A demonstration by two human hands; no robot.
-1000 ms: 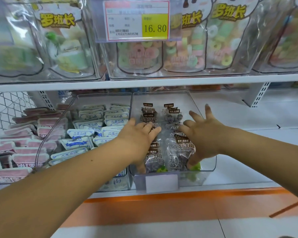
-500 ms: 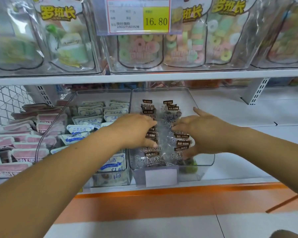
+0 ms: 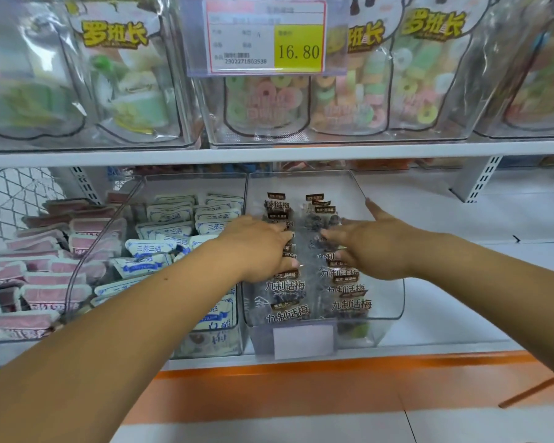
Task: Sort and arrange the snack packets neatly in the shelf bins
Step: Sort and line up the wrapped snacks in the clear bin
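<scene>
Head view: plum packets (image 3: 287, 310) lie in two overlapping rows in the clear bin (image 3: 389, 298), right of the blue-and-white packets (image 3: 170, 231). They look light, soft and slippery, best squeezed by their edges. The left hand (image 3: 256, 247) curls round the left row; the right hand (image 3: 375, 247) pinches the right row, one finger straight.

White lower shelf (image 3: 461, 314) carries two clear bins touching: dark-packet bin (image 3: 389, 302) right, blue-white-packet bin (image 3: 205, 345) left.
</scene>
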